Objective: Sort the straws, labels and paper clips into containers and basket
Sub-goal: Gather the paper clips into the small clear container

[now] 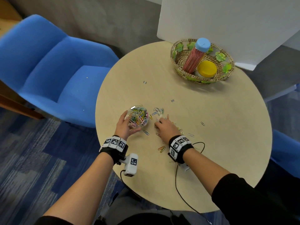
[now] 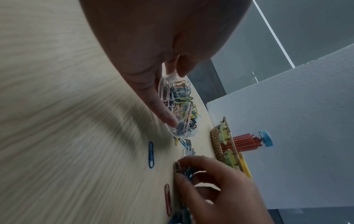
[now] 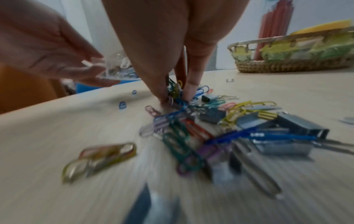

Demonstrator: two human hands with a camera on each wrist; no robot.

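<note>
You have no readable words, brand names or numbers anywhere in these views. The only signs are the black-and-white square coded markers: a row of them on the band point(image 1: 115, 142) around your left wrist, one on the white camera block point(image 1: 131, 164) hanging below that wrist, and several on the band point(image 1: 179, 144) around your right wrist. They carry patterns, not letters. The blue lid point(image 1: 203, 44) in the far basket shows a short dark mark, too small to read.

head cam high, looks down, wrist cams low, close, all share basket point(image 1: 178, 51)
</note>
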